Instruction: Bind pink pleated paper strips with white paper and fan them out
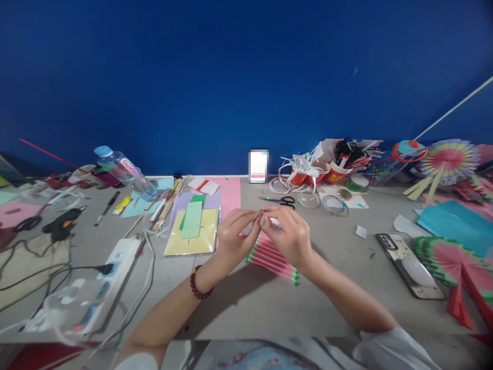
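My left hand (239, 232) and my right hand (288, 229) meet fingertip to fingertip above the middle of the table. Both are closed in a pinch around something small, too hidden between the fingers to name. Under them lies a pleated sheet of pink-red paper (272, 263) with green edges, flat on the table and partly covered by my hands. Just beyond my right hand rests a pair of black-handled scissors (287, 200). To the left of my left hand sits a pack of yellow paper (191, 244) with light green paper strips (192, 220) on top.
At left are a power strip (115, 272) with cables, a glue gun (61, 224) and a tilted plastic bottle (127, 169). Red cups (335, 173) stand at the back right. A phone (396, 257) and a watermelon-coloured paper fan (454, 257) lie at right.
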Motion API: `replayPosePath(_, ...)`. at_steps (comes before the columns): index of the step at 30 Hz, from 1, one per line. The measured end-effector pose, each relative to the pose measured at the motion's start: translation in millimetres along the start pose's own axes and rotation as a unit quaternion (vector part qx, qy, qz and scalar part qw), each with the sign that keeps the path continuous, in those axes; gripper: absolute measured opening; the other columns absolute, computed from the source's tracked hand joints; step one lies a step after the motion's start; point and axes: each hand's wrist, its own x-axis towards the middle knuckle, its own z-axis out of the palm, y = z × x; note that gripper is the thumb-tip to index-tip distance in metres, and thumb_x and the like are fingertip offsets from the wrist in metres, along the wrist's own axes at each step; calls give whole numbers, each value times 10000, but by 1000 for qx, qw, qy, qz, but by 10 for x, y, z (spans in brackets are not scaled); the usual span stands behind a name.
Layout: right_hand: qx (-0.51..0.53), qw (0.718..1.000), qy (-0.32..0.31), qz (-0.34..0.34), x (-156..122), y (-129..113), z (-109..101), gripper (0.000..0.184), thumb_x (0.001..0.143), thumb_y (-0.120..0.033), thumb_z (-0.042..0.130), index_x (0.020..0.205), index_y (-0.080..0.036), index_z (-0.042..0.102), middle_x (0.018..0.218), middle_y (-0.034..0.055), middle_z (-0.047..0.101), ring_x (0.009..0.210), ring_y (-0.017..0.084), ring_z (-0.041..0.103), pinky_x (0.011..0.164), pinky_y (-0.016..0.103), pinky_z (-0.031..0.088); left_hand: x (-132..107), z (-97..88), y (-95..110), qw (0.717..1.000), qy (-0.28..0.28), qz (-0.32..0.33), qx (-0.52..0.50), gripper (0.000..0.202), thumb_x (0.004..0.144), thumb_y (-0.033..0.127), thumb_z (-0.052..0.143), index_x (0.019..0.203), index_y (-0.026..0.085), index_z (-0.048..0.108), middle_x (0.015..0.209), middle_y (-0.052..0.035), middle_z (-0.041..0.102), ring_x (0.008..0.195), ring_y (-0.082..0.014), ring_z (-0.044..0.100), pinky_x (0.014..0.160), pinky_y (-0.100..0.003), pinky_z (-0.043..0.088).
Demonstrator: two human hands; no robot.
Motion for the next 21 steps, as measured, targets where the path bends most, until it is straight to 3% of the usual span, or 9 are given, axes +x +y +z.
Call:
replayPosePath(8,22,999,7,37,28,20,-23,170,819,-92,561,859,-240,633,838,17,742,795,162,704,730,279,565,34,-44,-24,999,2,-45,0,101,811,120,626,859,184,686,797,-46,718,727,-151,666,673,-275,535)
replayPosePath(12,14,1000,2,25,29,0,-9,185,838,-117,567,921,-242,675,865,20,757,782,163,711,731,277,572,30,-44,-46,1000,8,-17,16,102,815,124,620,869,188,679,801,-46,717,716,-150,662,668,-278,536)
replayPosePath(21,-15,999,24,17,15,-18,36,175,830,-98,567,866,-226,681,795,24,756,700,162,707,670,263,559,-41,11,-122,987,9,89,130,197,810,112,620,988,192,646,852,-69,718,774,-172,679,690,-280,550)
